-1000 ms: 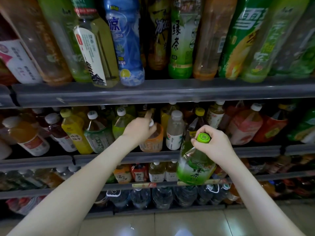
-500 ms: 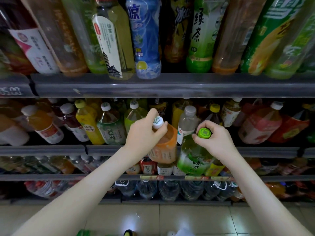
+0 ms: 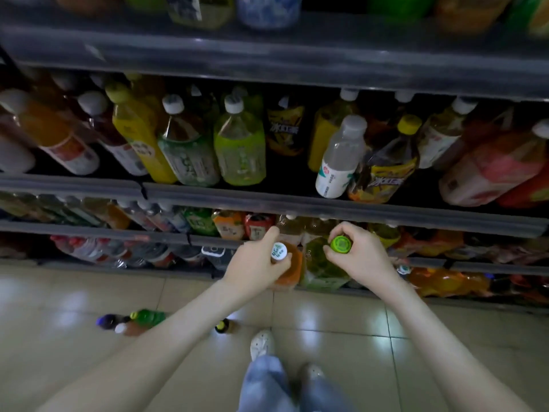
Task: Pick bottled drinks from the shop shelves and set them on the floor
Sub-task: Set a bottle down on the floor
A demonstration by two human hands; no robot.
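An orange drink bottle (image 3: pixel 290 270) with a white cap (image 3: pixel 279 251) is held by the neck in the left hand (image 3: pixel 255 266). The fingers (image 3: pixel 269 234) and thumb are curled tightly round the neck just under the cap, so the cap face is left uncovered and the body hangs below the hand.

Just beside it, to the right, a green tea bottle (image 3: pixel 322 270) is gripped at its green cap (image 3: pixel 341 244) by the right hand (image 3: pixel 365 260). Its fingers (image 3: pixel 349 230) are wrapped round the rim of the cap, and the body hangs below them. Whether the two bottles touch cannot be told. Both are carried in the air in front of the lower shelves (image 3: pixel 475 264), off the shelf and above the floor (image 3: pixel 74 292).

On the tiled floor, to the left of the left forearm, a green bottle (image 3: pixel 150 316), a purple-capped bottle (image 3: pixel 107 321) and a white-capped bottle (image 3: pixel 127 329) are grouped close together. A small yellow-capped bottle (image 3: pixel 222 325) is seen near a white shoe (image 3: pixel 261 343), with blue jeans (image 3: pixel 267 382) below it.

Above the hands, the middle shelf (image 3: pixel 267 200) is stocked with rows of drinks, among them a cloudy white bottle (image 3: pixel 341 156).
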